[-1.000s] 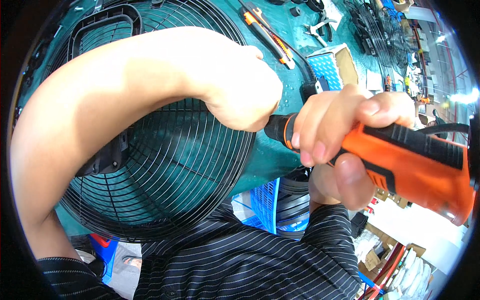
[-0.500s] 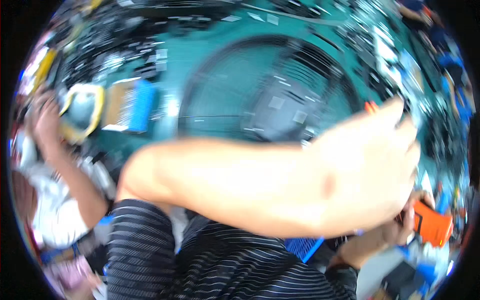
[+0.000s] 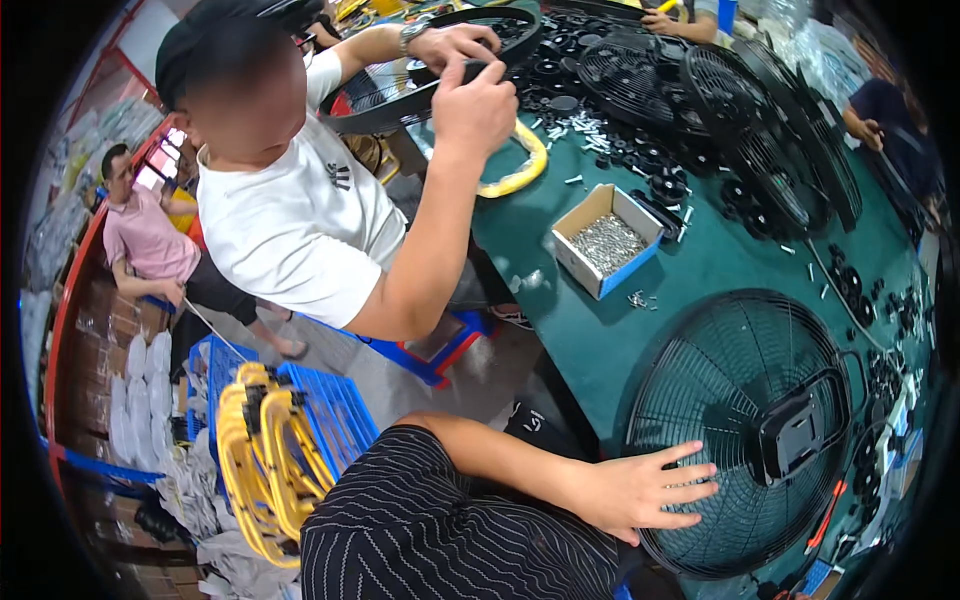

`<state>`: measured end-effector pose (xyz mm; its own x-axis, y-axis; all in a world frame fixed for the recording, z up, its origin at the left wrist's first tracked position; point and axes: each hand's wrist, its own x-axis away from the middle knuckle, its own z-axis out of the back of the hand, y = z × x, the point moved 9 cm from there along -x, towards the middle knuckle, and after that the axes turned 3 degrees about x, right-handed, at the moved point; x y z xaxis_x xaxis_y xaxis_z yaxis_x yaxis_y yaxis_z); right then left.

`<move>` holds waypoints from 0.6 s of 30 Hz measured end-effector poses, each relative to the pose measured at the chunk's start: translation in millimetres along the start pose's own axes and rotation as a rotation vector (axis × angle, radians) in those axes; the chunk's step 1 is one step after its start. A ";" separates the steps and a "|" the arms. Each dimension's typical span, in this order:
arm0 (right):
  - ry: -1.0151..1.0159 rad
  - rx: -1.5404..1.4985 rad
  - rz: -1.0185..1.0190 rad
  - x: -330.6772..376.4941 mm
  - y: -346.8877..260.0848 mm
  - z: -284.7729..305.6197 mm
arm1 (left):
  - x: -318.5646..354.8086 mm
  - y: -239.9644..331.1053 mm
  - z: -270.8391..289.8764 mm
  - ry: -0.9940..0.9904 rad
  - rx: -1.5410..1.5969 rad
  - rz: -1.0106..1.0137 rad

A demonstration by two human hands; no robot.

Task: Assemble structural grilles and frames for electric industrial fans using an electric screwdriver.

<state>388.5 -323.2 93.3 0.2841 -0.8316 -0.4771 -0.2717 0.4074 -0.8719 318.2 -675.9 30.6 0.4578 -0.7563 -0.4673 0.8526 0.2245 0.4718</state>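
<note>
Black round wire fan guard [image 3: 745, 425] on green desk [image 3: 590, 340]: light, springy; grip its rim. Left hand [image 3: 640, 490] lies open, flat on the wires; right hand unseen.

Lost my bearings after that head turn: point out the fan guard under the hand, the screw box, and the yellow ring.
Fan guard [image 3: 745, 400]: head view, wire grille above the hub.
Screw box [image 3: 578, 258]: head view, front cardboard wall.
Yellow ring [image 3: 523, 170]: head view, right curve.

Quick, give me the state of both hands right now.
Left hand: open, fingers spread, palm resting flat on the black fan grille.
Right hand: not in view.
</note>
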 end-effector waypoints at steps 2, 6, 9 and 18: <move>-0.005 0.025 -0.002 2.2 -5.5 -4.6 | -0.4 0.7 5.7 0.039 0.060 -0.034; -0.002 0.062 -0.001 4.8 -2.9 -2.7 | -2.6 -1.2 6.0 0.024 0.078 -0.052; -0.013 0.091 0.064 5.3 -4.3 -3.4 | -4.7 -10.1 7.0 0.001 0.048 -0.056; 0.001 0.257 0.207 0.2 -9.2 -9.3 | -16.4 -42.4 54.1 0.105 0.102 -0.026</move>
<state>382.5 -330.6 102.3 0.2465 -0.7212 -0.6474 -0.0824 0.6500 -0.7555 260.8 -706.2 58.7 0.4642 -0.6913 -0.5537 0.8371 0.1382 0.5293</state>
